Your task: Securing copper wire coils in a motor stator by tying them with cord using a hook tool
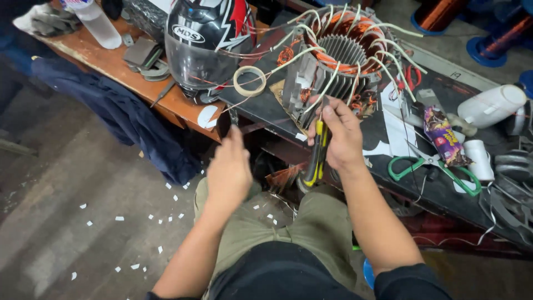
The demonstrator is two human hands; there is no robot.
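A motor stator [333, 61] with copper windings and several white sleeved leads stands tilted on the dark bench [261, 108]. My right hand [341, 136] grips a black-and-yellow handled tool [317, 158] upright, its tip against the stator's lower front. Held lower left of the stator, my left hand [229, 169] pinches a thin wire [244, 103] that runs up toward the windings. A roll of tape [249, 81] lies just left of the stator.
A black, red and white helmet [202, 41] sits on the wooden table [111, 66] at left, beside a plastic bottle [100, 22]. Green-handled scissors [433, 166], a snack packet [442, 136] and a white bottle [491, 105] lie at right. Paper scraps dot the floor [83, 222].
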